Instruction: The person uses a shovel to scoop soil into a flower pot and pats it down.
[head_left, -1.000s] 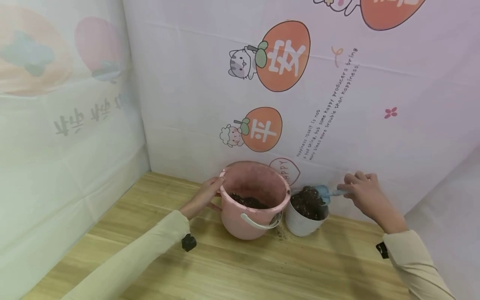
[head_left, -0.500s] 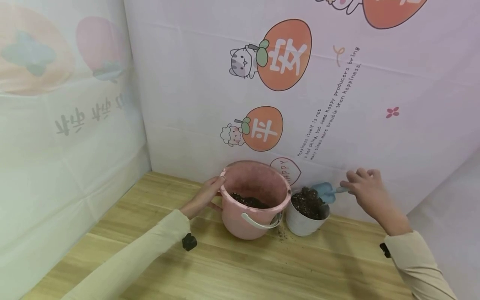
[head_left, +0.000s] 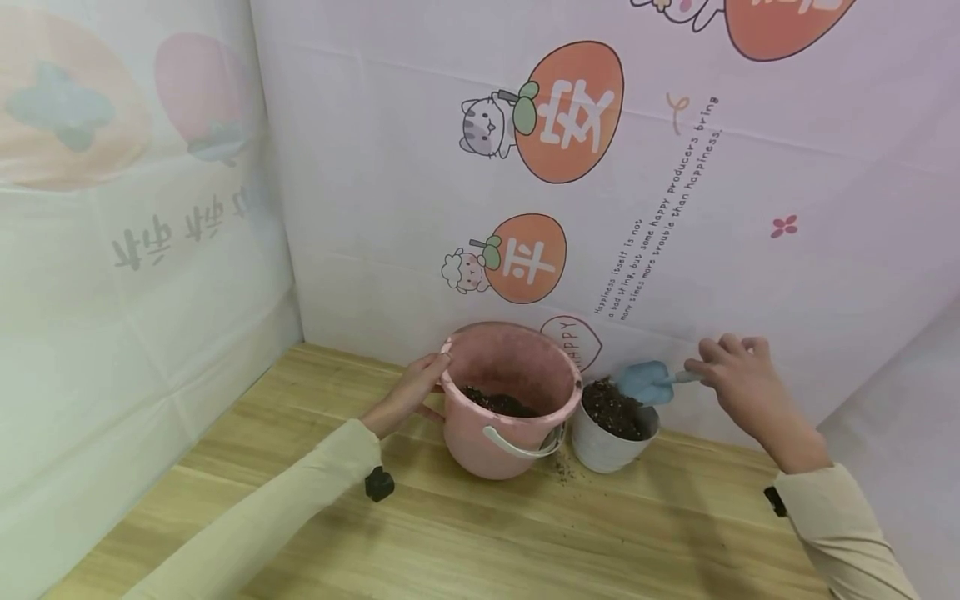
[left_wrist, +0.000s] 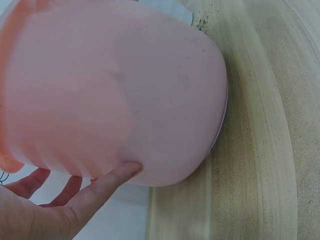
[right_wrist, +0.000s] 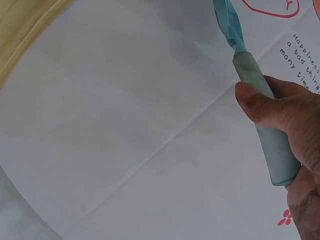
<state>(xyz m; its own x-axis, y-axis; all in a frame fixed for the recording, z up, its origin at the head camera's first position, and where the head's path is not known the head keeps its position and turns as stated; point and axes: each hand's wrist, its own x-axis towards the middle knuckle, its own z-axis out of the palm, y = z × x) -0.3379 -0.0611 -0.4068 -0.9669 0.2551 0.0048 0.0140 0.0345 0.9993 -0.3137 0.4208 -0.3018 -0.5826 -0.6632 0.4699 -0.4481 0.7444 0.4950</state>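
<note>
Potting soil lies in the bottom of a pink bucket (head_left: pixel 483 442). My left hand (head_left: pixel 411 392) holds the bucket at its left side, fingertips at the rim. In the left wrist view the thumb (left_wrist: pixel 112 182) presses on the bucket's outer wall. To the right stands a white pot (head_left: pixel 611 452), filled nearly to the rim with dark soil (head_left: pixel 618 412). My right hand (head_left: pixel 750 396) grips the handle (right_wrist: pixel 272 145) of a small blue trowel (head_left: pixel 647 382). The trowel's blade is close over the pot's back right rim, overlapping the soil in the head view.
Wooden tabletop (head_left: pixel 480 542) lies beneath, with spilled soil crumbs (head_left: pixel 564 471) between bucket and pot. A printed white cloth (head_left: pixel 375 208) rises right behind both containers, and another sheet (head_left: pixel 150 333) hangs at the left. The bucket's white bail handle (head_left: pixel 517 450) hangs down its front.
My right hand has moved slightly right and up, and the trowel blade has risen out of the soil and turned flatter above it. My left hand and the bucket stay put.
</note>
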